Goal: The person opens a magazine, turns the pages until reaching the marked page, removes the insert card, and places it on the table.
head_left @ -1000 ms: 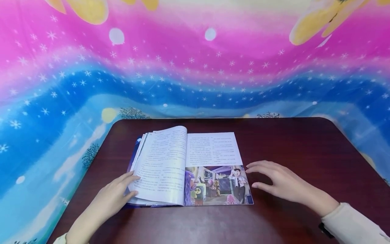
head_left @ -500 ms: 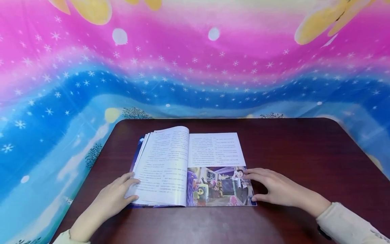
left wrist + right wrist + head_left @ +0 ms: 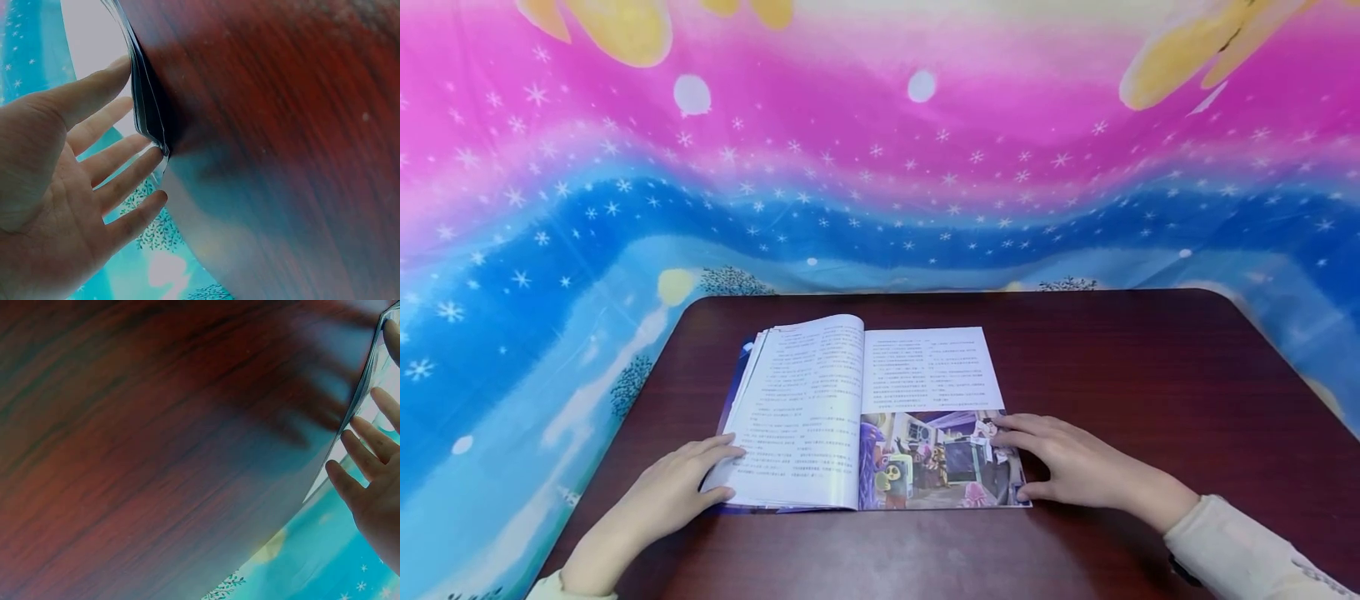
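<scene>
- Between the two hands, flat on the dark red-brown wood-grain bench [image 3: 925,550], lies a thin, wide paper magazine [image 3: 857,408], spread at its middle; its long axis runs left to right, its spine away from the person.
- The curved white left-hand page pile [image 3: 797,417] bulges toward the spine, above a dark blue cover [image 3: 737,379]; the right-hand page [image 3: 925,367] lies flatter.
- The bare left hand [image 3: 677,479] meets the pile's outer edge near its lower corner. In the left wrist view its fingers [image 3: 128,175] are spread and nearly straight, thumb tip against the page edges, gripping nothing.
- The bare right hand [image 3: 1067,462] faces it across the magazine, fingertips over the lower outer edge. Its fingers are apart, lightly bent and not wrapped around anything.
- From each hand the spine lies inward; neither is plainly nearer.
- Columns of small dark print cover both sides, too fine to read; no brand shows. A purple and grey cartoon illustration [image 3: 940,458] fills the right side's lower half.
- Farther out are two pale cream sleeves [image 3: 1232,537] and a pink-and-blue snowflake-printed cloth backdrop [image 3: 880,167].
</scene>
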Tool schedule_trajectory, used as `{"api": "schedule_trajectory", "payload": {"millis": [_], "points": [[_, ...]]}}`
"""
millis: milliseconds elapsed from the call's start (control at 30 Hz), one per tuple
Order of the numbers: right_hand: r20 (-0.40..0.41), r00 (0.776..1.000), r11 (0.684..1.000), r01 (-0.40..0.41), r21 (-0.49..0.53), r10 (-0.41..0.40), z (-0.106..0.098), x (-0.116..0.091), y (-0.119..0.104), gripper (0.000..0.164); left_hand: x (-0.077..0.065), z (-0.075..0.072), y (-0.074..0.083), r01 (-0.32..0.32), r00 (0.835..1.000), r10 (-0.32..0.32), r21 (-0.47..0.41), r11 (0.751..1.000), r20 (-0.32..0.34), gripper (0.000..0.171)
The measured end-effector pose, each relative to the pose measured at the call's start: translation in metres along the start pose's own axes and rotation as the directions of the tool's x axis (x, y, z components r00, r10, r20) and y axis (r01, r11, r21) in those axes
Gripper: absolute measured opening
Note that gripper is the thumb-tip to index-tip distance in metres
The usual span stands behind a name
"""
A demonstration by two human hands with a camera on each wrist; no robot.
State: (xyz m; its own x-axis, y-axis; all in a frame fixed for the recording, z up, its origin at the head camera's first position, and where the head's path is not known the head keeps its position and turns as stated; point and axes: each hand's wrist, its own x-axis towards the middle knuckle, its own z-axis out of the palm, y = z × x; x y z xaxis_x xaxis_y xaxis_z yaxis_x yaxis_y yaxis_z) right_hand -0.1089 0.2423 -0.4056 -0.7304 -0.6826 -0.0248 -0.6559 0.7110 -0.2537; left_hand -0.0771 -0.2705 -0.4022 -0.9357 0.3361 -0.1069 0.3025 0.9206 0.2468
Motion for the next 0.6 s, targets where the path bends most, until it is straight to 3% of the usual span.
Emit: {"api": "schedule_trajectory", "payload": {"millis": [267, 600], "points": [[-0.045, 0.998, 0.999, 0.043, -0.022, -0.044, -0.0013, 0.0035, -0.0016, 0.060, 0.0001, 0.0003, -0.0023, -0.005, 1.000, 0.005, 0.001, 1.000, -0.007, 0.050], [-0.069, 0.998, 1.000, 0.002, 0.020, 0.000, -0.0046, 0.0071, -0.0019, 0.050, 0.0019, 0.0004, -0.0007, -0.010, 1.000, 0.010, -0.003, 1.000, -0.021, 0.051]]}}
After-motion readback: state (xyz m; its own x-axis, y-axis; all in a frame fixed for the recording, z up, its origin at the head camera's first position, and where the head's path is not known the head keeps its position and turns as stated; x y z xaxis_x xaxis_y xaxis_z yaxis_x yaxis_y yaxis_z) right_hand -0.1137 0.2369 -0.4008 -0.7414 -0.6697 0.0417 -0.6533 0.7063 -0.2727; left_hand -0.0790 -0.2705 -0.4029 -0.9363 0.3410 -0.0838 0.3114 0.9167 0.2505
